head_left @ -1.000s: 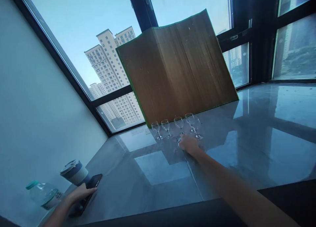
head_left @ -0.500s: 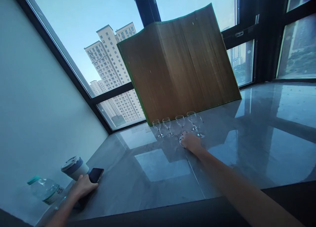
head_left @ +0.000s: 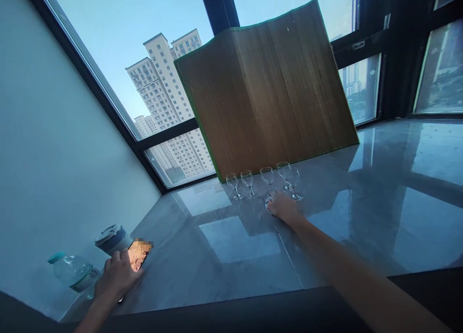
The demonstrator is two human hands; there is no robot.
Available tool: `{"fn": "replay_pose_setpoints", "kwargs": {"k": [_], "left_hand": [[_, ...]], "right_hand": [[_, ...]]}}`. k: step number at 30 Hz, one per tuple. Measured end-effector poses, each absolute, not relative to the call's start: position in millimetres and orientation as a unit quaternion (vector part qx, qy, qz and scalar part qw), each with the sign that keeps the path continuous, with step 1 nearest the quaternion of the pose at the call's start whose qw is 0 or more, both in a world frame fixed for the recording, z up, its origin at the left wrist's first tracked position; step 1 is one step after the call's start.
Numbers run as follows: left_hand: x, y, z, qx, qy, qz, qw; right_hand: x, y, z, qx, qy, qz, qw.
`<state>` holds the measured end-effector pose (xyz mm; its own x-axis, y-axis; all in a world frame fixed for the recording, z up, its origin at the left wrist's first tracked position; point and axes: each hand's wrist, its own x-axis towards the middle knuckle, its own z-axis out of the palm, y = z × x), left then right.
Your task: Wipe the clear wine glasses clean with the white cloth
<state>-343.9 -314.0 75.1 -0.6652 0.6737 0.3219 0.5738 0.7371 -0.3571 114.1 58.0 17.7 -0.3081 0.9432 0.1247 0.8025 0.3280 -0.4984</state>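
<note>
At the lower left, my left hand (head_left: 116, 275) is closed around a phone (head_left: 138, 256) whose screen is lit orange. A lidded cup (head_left: 111, 240) and a clear plastic bottle with a green cap (head_left: 74, 273) stand beside that hand. My right hand (head_left: 284, 207) reaches over the grey marble surface with curled fingers on a small pale thing that I cannot make out. Several stemmed glasses stand behind it, among them one at the left end (head_left: 232, 181), its neighbour (head_left: 247, 179) and one just behind my fingers (head_left: 267, 175).
A large brown board with green edges (head_left: 271, 91) leans against the dark window frame behind the glasses. The grey marble counter (head_left: 181, 270) ends at a dark front edge. A pale wall (head_left: 72, 154) rises on the left, and tall buildings show outside.
The phone's screen has gone from dark to lit, and my left hand has shifted its hold on it. My right hand stays near the same glasses. The view has moved slightly.
</note>
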Motion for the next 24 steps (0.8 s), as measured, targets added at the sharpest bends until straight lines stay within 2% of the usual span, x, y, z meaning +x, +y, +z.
{"fn": "replay_pose_setpoints", "kwargs": {"k": [24], "left_hand": [[-322, -309, 81, -0.359, -0.904, 0.065, 0.222]], "right_hand": [[114, 59, 19, -0.549, -0.794, 0.163, 0.201]]}}
